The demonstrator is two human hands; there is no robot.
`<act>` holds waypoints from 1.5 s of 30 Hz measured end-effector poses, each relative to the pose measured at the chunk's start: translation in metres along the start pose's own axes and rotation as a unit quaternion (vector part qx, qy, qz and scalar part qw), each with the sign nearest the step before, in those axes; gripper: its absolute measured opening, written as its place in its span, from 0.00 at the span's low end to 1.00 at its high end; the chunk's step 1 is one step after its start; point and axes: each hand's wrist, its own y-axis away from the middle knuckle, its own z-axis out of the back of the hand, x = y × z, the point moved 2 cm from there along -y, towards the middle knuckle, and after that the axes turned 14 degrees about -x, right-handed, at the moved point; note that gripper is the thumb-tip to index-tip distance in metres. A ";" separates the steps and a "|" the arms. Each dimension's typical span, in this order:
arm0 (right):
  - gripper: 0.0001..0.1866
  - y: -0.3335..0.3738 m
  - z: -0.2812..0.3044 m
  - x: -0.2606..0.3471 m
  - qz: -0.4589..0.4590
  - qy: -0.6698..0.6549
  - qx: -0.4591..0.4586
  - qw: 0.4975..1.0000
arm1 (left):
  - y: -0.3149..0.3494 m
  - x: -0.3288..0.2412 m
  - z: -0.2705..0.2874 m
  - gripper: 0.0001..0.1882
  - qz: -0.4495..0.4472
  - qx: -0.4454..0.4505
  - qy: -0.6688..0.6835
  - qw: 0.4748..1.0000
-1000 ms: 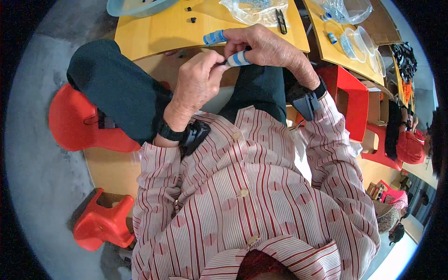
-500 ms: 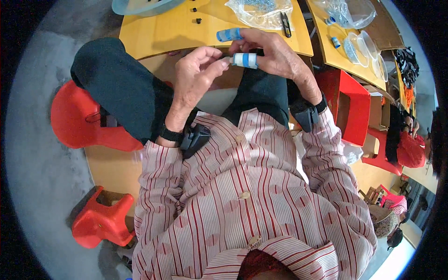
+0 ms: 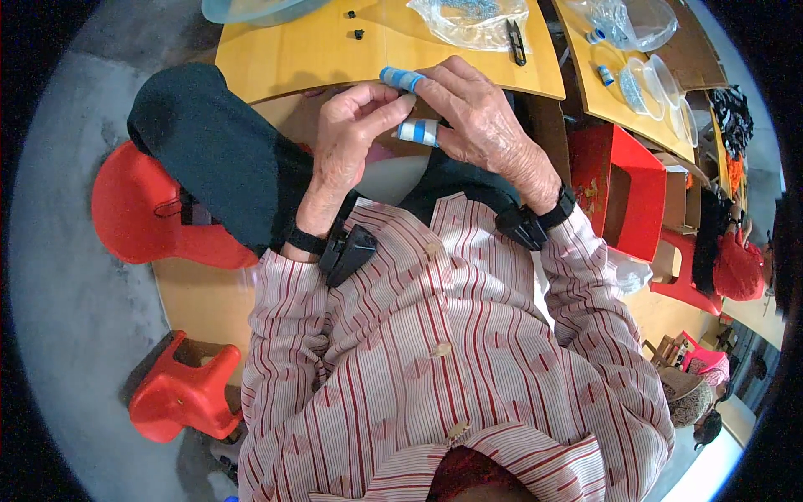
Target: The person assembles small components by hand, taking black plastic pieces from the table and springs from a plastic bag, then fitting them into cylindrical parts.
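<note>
Over my lap, just in front of the table edge, my left hand (image 3: 347, 134) is pinched, thumb against forefinger. Whatever is in that pinch is too small or hidden to name. Facing it is my right hand (image 3: 485, 121), its forefinger and thumb spread apart around the left fingertips. A blue-and-white wrap (image 3: 401, 79) covers the end of the right forefinger, and a similar blue-and-white wrap (image 3: 417, 131) sits on the right thumb. The other right fingers are partly hidden. Both wrists carry black straps with a dark device.
On the yellow table (image 3: 293, 63) lie small black pieces (image 3: 359, 34), black thread snips (image 3: 516, 42) and a clear bag (image 3: 464, 21) of small bluish parts. A translucent basin (image 3: 259, 10) stands far left. Red stools (image 3: 180, 385) stand at left, a red box-like stool (image 3: 631, 192) at right.
My right hand has turned and moved slightly lower and left. Its wrapped thumb has dropped away from the left fingertips, while the wrapped forefinger has come close to them.
</note>
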 end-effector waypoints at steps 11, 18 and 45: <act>0.26 0.007 -0.003 -0.004 0.015 -0.003 -0.001 1.000 | 0.000 0.003 -0.003 0.08 0.032 0.015 0.019 0.999; 0.17 0.009 -0.001 -0.007 -0.004 -0.021 -0.044 0.999 | -0.001 0.002 0.003 0.14 0.129 0.015 0.047 0.990; 0.16 0.019 -0.006 -0.013 -0.021 -0.077 -0.054 0.995 | -0.001 0.002 0.005 0.10 0.145 0.091 0.017 0.985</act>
